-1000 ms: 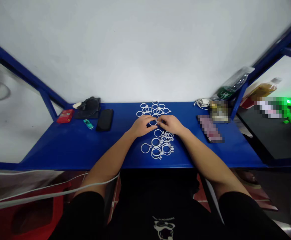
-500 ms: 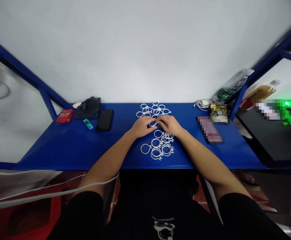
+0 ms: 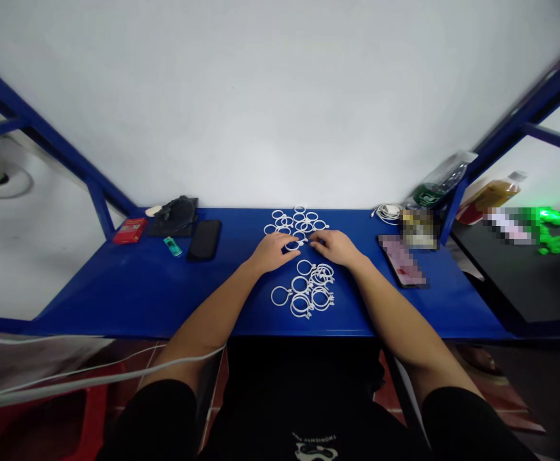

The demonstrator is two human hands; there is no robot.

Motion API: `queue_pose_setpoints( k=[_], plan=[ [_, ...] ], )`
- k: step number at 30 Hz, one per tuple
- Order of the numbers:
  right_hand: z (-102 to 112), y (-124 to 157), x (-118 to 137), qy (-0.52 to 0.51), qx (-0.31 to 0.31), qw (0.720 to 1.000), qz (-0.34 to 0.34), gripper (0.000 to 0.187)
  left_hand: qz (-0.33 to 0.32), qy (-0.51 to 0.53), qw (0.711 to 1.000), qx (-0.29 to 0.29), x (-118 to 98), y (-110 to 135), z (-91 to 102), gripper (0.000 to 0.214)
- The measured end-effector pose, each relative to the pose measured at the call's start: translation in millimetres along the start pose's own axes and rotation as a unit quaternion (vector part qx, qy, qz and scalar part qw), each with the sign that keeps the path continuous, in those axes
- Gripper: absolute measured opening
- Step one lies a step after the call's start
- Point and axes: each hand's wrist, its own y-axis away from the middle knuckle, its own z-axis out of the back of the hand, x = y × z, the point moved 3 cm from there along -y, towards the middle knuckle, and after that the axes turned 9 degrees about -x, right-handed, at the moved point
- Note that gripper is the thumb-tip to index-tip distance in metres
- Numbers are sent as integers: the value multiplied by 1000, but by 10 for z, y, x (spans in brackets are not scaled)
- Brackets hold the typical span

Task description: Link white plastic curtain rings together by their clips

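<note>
My left hand [image 3: 271, 253] rests on the table with thumb and index finger spread around a thin white plastic ring [image 3: 288, 248] with a small clasp. The index fingertip overlaps the ring's upper edge; whether it presses on it I cannot tell. Just to the right, my right hand [image 3: 334, 247] has bent fingers and a small gap at the tips, with nothing visible between them. Beyond my hands lies a group of similar white rings [image 3: 300, 210]. A second group of white rings [image 3: 280, 305], partly overlapping, lies nearer to me.
The blue table [image 3: 164, 301] meets a white wall. On its left are a red box [image 3: 130, 231], a teal lighter [image 3: 173, 247] and a black phone [image 3: 204, 240]. To the right lie a coiled white cable [image 3: 386, 214], a blurred-out flat item [image 3: 402, 260] and a leaning bottle [image 3: 441, 179].
My right hand has drawn back to the right, off the ring between my hands. My left fingers remain around that ring. The view has tilted slightly upward.
</note>
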Motion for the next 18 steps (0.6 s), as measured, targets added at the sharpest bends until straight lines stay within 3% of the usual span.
queue_pose_setpoints(
  k=[3,6,12,15,18],
  plan=[
    [68,6,-26,-7,32,999,-20,10,18,-49,999,-1,42,-5,-7,36],
    [88,14,26,-54,52,996,-43,16,39,-79,996,-12,73,-17,17,34],
    [-112,48,280,-66,131,989,0,22,63,-61,996,11,37,-16,32,29],
    [-224,55,325,-45,124,991,27,16,57,-27,998,16,-1,-8,15,29],
    [-258,44,279,-4,99,995,10,8,29,15,999,20,-40,1,7,29]
  ],
)
